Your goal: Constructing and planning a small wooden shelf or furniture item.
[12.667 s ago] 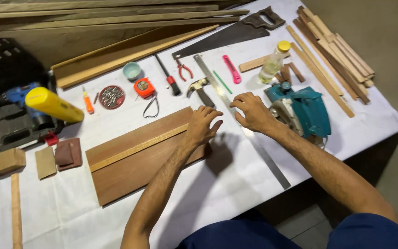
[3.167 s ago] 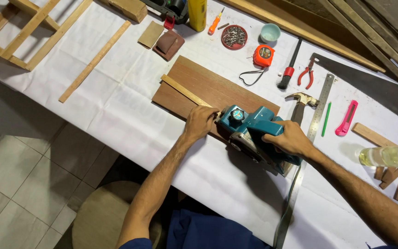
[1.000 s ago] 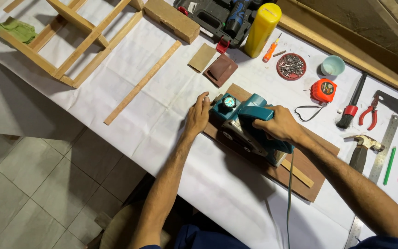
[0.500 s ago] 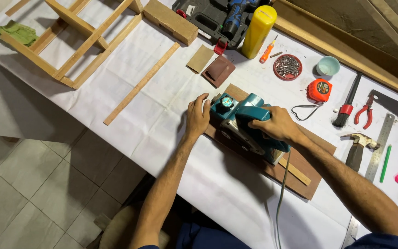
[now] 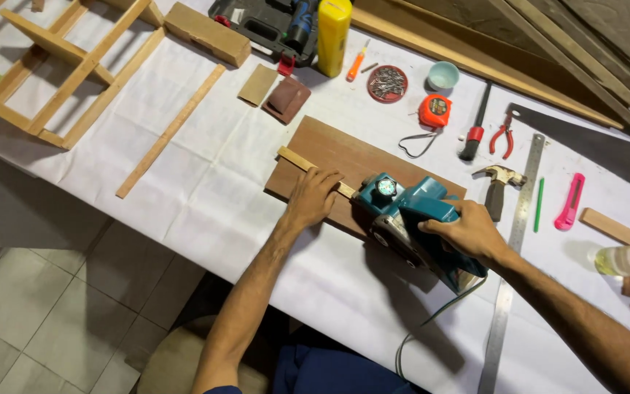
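Compared with a moment earlier, our planer (image 5: 421, 226) sits farther right along the brown board (image 5: 329, 157). Left hand (image 5: 313, 195) presses fingers flat on the pale strip (image 5: 302, 161); right hand (image 5: 467, 231) grips the handle. We judge steady downward pressure best.

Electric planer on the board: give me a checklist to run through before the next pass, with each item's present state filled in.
1. Right hand grips the teal electric planer by its handle: ok.
2. Left hand presses the thin wooden strip down on the brown board, fingers just ahead of the planer's nose: not ok, too close.
3. Strip and board clamped to the table: not ok, no clamp visible, only the hand holds them.
4. Power cord trails behind the planer off the table edge, away from the cutting path: ok.
5. Path ahead along the strip free of tools: ok.
6. Planer running or off: cannot tell.
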